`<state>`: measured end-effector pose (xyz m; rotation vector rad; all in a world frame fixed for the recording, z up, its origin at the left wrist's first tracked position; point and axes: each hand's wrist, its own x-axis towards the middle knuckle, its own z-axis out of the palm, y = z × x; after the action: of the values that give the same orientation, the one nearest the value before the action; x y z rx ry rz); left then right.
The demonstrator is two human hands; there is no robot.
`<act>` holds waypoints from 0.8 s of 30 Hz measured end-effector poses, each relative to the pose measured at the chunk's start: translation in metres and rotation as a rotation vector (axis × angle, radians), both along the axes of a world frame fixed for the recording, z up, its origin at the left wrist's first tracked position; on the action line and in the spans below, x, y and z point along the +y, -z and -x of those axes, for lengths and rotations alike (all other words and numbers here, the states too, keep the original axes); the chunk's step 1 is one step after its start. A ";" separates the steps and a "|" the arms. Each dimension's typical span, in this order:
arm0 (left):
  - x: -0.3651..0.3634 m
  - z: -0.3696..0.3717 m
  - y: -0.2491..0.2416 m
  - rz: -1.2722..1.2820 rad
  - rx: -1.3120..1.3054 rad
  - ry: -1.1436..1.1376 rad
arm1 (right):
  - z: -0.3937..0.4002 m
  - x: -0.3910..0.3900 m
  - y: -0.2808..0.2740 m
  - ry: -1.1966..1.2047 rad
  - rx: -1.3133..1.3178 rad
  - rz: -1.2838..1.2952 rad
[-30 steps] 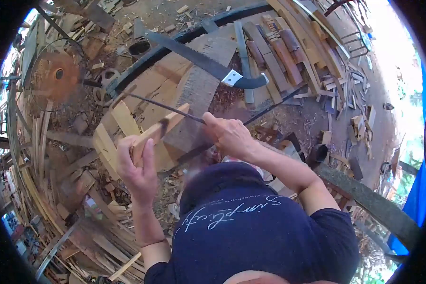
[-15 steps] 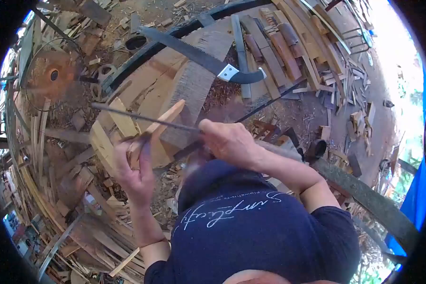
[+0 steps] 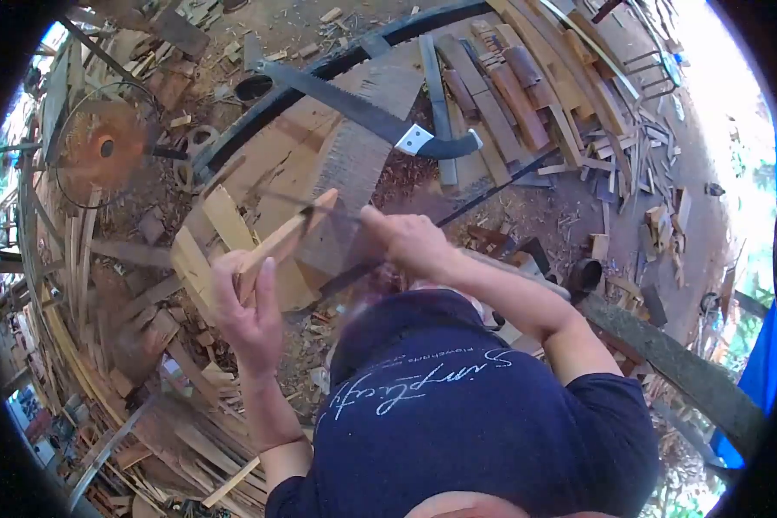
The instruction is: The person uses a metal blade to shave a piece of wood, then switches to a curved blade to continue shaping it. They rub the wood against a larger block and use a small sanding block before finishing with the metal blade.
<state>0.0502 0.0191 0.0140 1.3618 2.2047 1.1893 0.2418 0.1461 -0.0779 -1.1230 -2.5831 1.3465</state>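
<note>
Near the middle left, my left hand grips the lower end of a short wooden piece that points up and to the right. My right hand is closed around the end of a long thin dark tool, blurred by motion, which crosses the upper end of the piece. Behind them, a handsaw with a black and white handle lies on the wooden work surface. Two pale wood pieces lie just beyond my left hand.
Several shaped wooden parts lie at the upper right. A rusty round disc is at the upper left. Long strips fill the lower left. A thick beam runs at the right, and scraps cover the ground.
The thin tool has shifted from near my left hand to the upper end of the wooden piece. The camera view has moved slightly.
</note>
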 end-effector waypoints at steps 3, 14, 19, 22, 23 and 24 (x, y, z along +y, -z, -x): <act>-0.002 0.010 0.008 -0.079 0.175 0.040 | -0.012 0.008 0.019 0.006 -0.007 -0.021; 0.001 0.003 0.000 -0.015 0.067 0.040 | -0.004 -0.006 -0.010 -0.063 0.139 -0.088; -0.001 0.001 0.002 -0.008 0.014 0.032 | 0.002 -0.009 -0.050 -0.043 0.256 -0.050; -0.002 0.003 0.000 0.010 0.031 0.018 | 0.002 -0.007 0.005 -0.011 0.152 -0.022; -0.002 0.004 0.000 0.016 0.030 0.011 | -0.002 0.003 0.023 -0.033 0.004 -0.073; -0.002 0.007 0.001 0.009 0.035 0.009 | -0.001 0.010 0.029 0.009 -0.072 -0.047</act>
<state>0.0433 0.0170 0.0132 1.3980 2.2229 1.1600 0.2430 0.1557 -0.1066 -1.1954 -2.6410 1.2590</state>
